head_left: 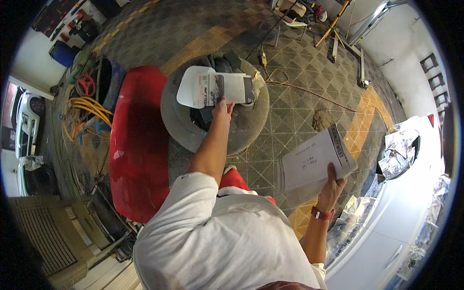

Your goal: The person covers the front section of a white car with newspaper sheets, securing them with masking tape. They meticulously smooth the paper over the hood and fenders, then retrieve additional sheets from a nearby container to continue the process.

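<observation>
My left hand [222,110] reaches over a round grey drum-like stand [253,123], its fingers closed on the lower edge of a folded printed paper [229,89]. That paper lies partly over a white round-cornered piece [188,89]. Dark cloths [224,64] and a crumpled pale scrap [259,83] lie about it on the stand. My right hand [332,190], with a red band at the wrist, is out to the right. Between its thumb and fingers it grips a stack of printed paper sheets [311,162], held tilted above the floor; its fingertips are mostly hidden behind them.
A glossy red car panel [137,145] stands left of the stand. Coiled orange hose [89,108] lies beyond it. An orange cable [314,92] crosses the tiled floor. At the right is a white car body [382,241] with newspaper masking; a yellow tripod [333,26] stands at the back.
</observation>
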Action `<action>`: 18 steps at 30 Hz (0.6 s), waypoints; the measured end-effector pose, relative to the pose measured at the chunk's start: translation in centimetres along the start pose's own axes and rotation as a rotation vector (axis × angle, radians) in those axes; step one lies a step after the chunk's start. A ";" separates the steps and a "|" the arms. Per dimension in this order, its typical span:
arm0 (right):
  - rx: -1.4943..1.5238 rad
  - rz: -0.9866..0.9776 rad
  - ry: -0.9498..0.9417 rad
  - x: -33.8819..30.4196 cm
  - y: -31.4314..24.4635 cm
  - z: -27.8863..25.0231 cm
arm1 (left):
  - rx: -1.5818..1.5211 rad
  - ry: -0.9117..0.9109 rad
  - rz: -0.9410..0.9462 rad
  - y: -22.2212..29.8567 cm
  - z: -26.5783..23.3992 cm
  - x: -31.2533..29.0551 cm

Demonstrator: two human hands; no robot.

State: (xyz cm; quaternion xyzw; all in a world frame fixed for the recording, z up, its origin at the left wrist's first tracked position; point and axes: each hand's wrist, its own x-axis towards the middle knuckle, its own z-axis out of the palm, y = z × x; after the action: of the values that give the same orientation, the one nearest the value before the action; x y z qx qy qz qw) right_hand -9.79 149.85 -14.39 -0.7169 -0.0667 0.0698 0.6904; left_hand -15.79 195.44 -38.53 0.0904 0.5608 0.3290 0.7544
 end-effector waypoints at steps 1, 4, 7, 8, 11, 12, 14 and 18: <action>-0.061 -0.034 -0.042 0.8 -0.7 1.9 | 0.079 -0.084 -0.023 0.7 -0.9 0.8; -0.138 -0.155 -0.089 2.8 -1.3 7.2 | 0.161 -0.176 0.071 1.6 -0.6 -5.0; -0.466 -0.318 -0.281 4.5 -2.7 12.6 | 0.221 -0.501 0.413 3.9 -6.7 -3.6; -0.624 -0.377 -0.353 5.1 -3.3 14.3 | 0.234 -0.592 0.525 5.5 -8.2 -4.2; -0.648 -0.766 -0.515 4.3 -6.1 21.8 | 0.181 -0.459 0.635 12.7 -9.9 -10.5; -0.646 -0.898 -0.569 4.2 -5.4 23.9 | 0.177 -0.415 0.620 15.2 -11.2 -11.6; -0.706 -0.993 -0.693 3.9 -1.8 27.6 | 0.176 -0.630 0.648 19.3 -13.8 -11.6; -0.702 -0.778 -0.978 3.4 7.8 30.9 | 0.263 -0.725 0.665 21.1 -15.4 -11.4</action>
State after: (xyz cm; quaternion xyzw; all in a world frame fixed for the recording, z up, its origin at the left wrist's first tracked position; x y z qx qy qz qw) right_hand -12.37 180.56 -23.32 -0.7076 -0.6379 0.1063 0.2848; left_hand -39.83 201.26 -24.38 0.4666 0.2405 0.4254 0.7372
